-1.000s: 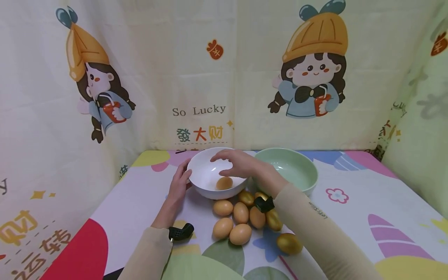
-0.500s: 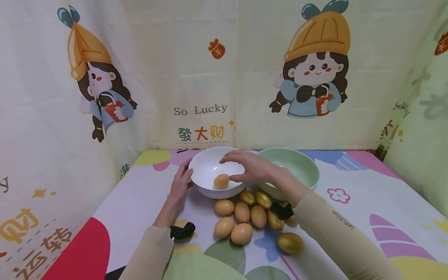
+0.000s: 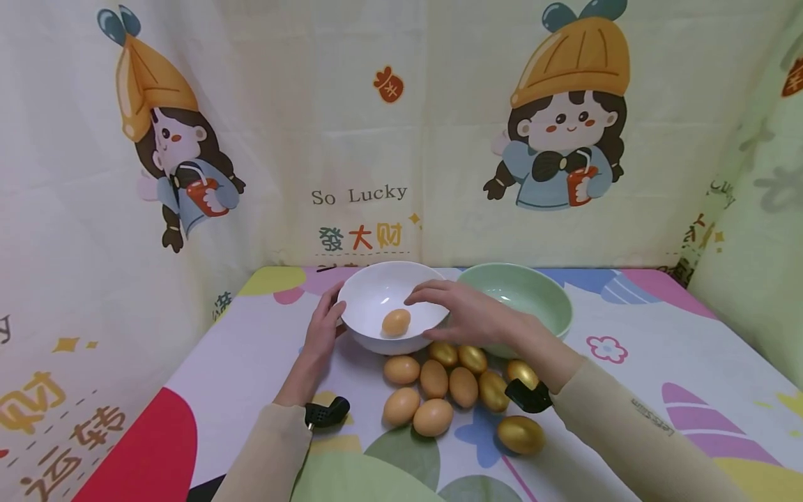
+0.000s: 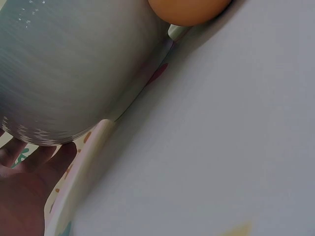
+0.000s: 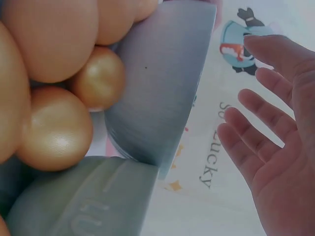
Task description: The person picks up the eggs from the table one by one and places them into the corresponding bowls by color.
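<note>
A brown egg [image 3: 396,322] lies inside the white bowl [image 3: 370,286]. My left hand [image 3: 324,324] holds that bowl at its left side, thumb at the rim; in the left wrist view its fingers [image 4: 61,160] touch the outer wall. Over the bowl's right rim hovers my right hand [image 3: 467,314], fingers spread and holding nothing, as the right wrist view of the hand [image 5: 275,142] confirms. In front of the bowl sit several brown eggs [image 3: 433,418] and several golden eggs [image 3: 521,435], grouped closely except for one golden egg nearer me.
A pale green bowl [image 3: 539,300] stands right of the white one, partly behind my right hand and forearm. The table [image 3: 627,390] has a printed, colourful cover. Behind it hangs a patterned cloth [image 3: 464,139].
My right hand has drawn back to the right from above the egg, which now lies fully visible in the white bowl. The left hand stays at the bowl's side.
</note>
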Available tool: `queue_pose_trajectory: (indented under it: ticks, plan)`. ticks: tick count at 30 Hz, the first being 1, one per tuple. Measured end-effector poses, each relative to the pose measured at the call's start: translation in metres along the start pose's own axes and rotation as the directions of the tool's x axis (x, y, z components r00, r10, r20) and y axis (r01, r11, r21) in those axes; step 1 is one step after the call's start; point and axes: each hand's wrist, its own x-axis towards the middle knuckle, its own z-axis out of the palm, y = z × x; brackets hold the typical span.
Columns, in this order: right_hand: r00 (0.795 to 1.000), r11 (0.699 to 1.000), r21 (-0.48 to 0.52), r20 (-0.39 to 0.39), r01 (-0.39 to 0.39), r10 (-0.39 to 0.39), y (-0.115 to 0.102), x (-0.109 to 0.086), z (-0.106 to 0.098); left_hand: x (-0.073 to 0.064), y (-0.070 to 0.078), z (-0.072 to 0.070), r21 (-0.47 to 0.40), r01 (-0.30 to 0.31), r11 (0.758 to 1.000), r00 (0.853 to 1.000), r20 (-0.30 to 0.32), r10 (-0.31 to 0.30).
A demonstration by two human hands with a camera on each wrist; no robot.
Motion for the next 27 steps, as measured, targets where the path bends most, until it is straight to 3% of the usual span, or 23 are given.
queue_pose_trajectory:
  ticks: [8,13,20,27]
  plan:
    - [0.999,1.0,0.009,0.02,0.026,-0.027,-0.01,-0.011,0.001,0.001,0.002,-0.002,-0.02,-0.006,1.0,1.0,0.014,0.006]
    - [0.999,0.999,0.045,0.052,0.006,-0.009,-0.014,-0.015,0.004,-0.007,0.017,-0.001,-0.041,0.012,0.999,0.999,0.035,-0.01]
    - [0.995,0.993,0.084,0.052,0.079,-0.084,-0.017,-0.021,0.011,-0.001,0.002,-0.002,-0.031,0.005,1.0,1.0,0.008,-0.005]
    - [0.99,0.987,0.152,0.12,0.059,-0.078,-0.02,-0.028,0.022,0.0,0.001,-0.001,-0.025,0.006,1.0,1.0,0.013,-0.006]
